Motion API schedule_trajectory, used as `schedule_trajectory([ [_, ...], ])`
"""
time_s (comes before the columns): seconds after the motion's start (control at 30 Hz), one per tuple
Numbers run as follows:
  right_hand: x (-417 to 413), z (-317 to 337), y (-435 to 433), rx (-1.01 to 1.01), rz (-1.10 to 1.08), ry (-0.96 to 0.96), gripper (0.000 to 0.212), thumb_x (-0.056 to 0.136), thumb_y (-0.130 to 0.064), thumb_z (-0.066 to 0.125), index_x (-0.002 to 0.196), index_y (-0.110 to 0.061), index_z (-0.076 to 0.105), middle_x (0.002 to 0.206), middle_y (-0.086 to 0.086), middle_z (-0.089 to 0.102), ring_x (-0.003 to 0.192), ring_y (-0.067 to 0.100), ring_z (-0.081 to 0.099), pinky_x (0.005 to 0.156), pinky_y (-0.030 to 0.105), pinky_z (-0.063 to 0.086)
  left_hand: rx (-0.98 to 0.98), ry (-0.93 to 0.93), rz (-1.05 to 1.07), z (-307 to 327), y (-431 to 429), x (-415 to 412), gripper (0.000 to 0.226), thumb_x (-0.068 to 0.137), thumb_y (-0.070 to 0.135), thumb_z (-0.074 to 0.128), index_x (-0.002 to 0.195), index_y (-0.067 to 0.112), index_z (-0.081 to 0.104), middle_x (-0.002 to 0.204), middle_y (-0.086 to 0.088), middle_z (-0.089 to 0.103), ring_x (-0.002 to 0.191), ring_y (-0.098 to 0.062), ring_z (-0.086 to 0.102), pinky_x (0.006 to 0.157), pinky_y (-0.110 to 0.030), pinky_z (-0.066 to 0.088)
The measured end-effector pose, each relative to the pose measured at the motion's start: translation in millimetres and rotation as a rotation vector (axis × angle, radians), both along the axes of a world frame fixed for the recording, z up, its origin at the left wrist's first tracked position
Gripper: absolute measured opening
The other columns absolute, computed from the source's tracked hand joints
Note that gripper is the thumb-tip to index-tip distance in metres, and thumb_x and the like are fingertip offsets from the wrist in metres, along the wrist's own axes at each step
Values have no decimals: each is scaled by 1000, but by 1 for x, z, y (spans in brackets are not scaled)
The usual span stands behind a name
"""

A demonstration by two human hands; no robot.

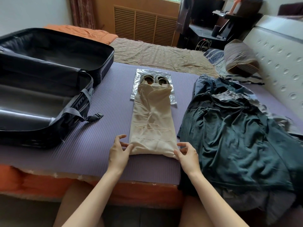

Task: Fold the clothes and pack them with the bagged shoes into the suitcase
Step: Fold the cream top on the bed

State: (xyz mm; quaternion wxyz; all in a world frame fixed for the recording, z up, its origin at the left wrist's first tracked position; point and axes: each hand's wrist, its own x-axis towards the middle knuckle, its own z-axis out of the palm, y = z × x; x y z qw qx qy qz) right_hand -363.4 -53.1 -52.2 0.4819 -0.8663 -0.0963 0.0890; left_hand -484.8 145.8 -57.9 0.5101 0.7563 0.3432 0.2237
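**Cream garment: long axis runs near-far, both hands on near hem**

- Cream garment lies flat on the purple mat as a narrow strip, long axis pointing straight away from the person.
- Its far end overlaps the bagged shoes. Near hem sits just inside the mat's near edge.
- Left hand is at the near-left corner and right hand at the near-right corner. Each looks to pinch the hem between thumb and forefinger, other fingers lifted and spread.
- Hands are symmetric about the strip, so neither is nearer. All the cloth lies on the far side of both grips.
- Judgement: next fold is likely near hem carried to the far end, halving the length. Watch that the far end doesn't drag the shoe bag.
- Suitcase lies open to the left, well apart from the garment, so the left hand is nearer for loading.
- Dark clothes pile lies unfolded just right of the strip, close to the right hand.
- Writing: no brand, label or text readable on anything in view.
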Motion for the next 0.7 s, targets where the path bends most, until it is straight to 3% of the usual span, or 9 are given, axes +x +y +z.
schedule_trajectory([
  [0.1,-12,4,-12,-2,53,-18,21,88,-11,65,106,-20,60,83,7,63,77,15,62,66,19,47,20,14,-61,-2,3,-17,40,88,18,65,124,20,47,88,6,59,81,0,55,62,-14,39],
  [0.27,-38,9,-34,-49,166,19,27,88,-14,65,109,-27,56,81,3,64,75,9,61,62,12,44,39,43,-144,-2,6,-50,37,86,21,67,119,27,50,91,5,62,83,-1,58,60,-12,40],
  [0.43,-42,4,-31,-149,123,-130,20,87,-20,67,104,-24,59,78,-6,63,73,5,60,66,19,47,132,59,-142,-9,4,-54,39,82,24,71,117,25,53,91,9,64,82,0,60,62,-9,44],
  [0.5,-30,5,-20,-95,86,-210,18,85,-18,69,102,-20,62,83,-5,64,77,6,61,71,22,48,194,23,-112,-9,6,-41,39,82,21,71,117,19,55,98,5,63,86,-4,59,72,-14,48],
  [0.57,-15,7,-7,-42,111,-227,20,84,-16,69,103,-21,63,93,-4,64,83,6,60,77,23,49,270,-7,-106,-5,9,-24,40,83,17,70,120,14,55,104,1,61,91,-11,58,83,-28,50],
  [0.7,6,5,15,-95,200,-165,24,82,-20,71,104,-26,62,97,-6,60,86,4,54,77,20,44,233,2,-153,0,13,5,44,84,21,69,124,11,55,109,-3,62,99,-15,59,87,-29,49],
])
